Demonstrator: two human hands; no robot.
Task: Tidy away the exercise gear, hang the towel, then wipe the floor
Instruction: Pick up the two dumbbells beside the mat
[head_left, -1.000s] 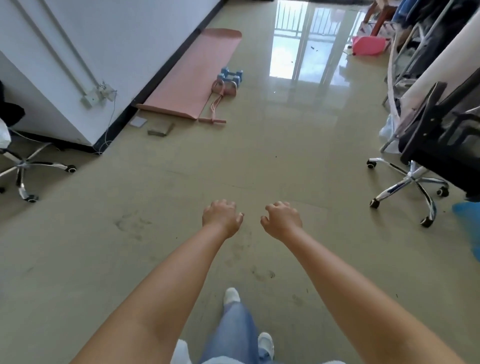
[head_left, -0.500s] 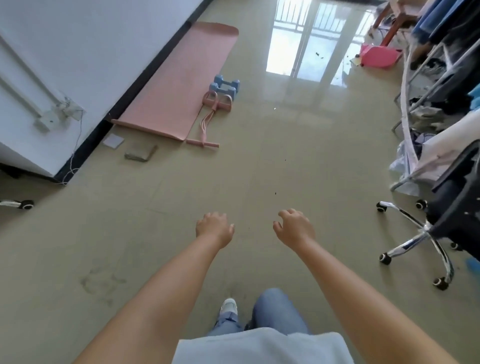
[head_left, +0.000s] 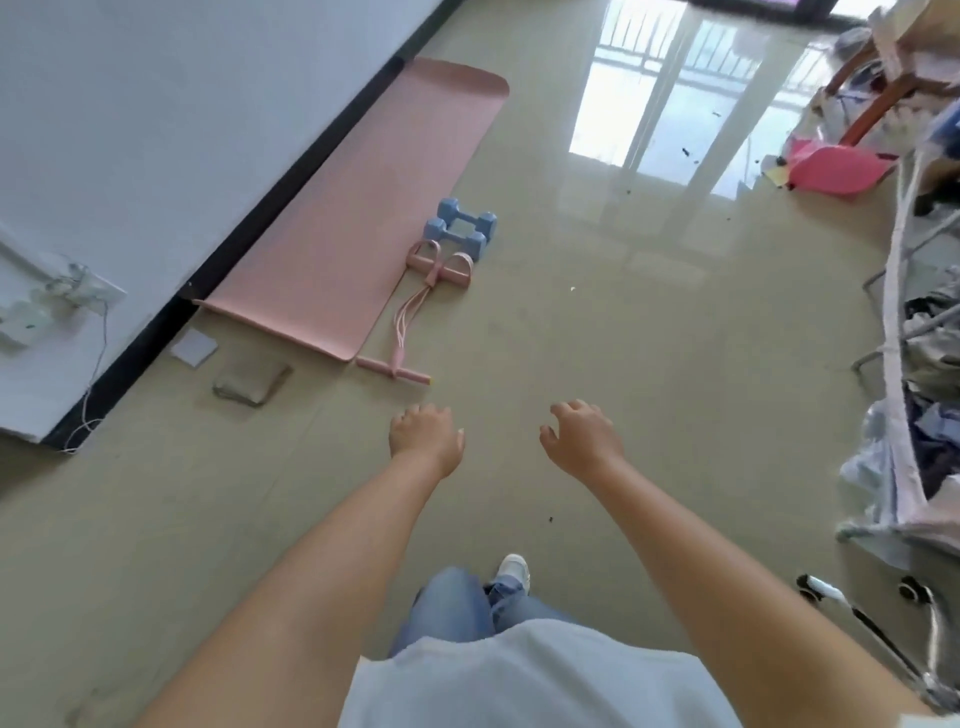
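Observation:
A pink exercise mat (head_left: 358, 228) lies flat on the floor along the wall. At its right edge sit two blue dumbbells (head_left: 462, 228) and a pink pedal resistance band (head_left: 421, 306), its bar end nearest me. A small folded grey-brown cloth (head_left: 249, 384) lies near the mat's near corner. My left hand (head_left: 426, 436) and right hand (head_left: 582, 441) are stretched out in front of me above bare floor, fingers loosely curled, holding nothing. The left hand is a short way short of the band's bar.
The white wall with black skirting (head_left: 260, 208) runs on the left, with a socket and cable (head_left: 67, 306). A clothes rack with piled laundry (head_left: 914, 395) and an office chair base (head_left: 883, 639) stand on the right. A pink dustpan (head_left: 836, 166) lies far right.
I have walked forward: mat, dumbbells and band are closer and larger. Both hands stay out in front, now a little further apart. The chair on the right has slid back past me.

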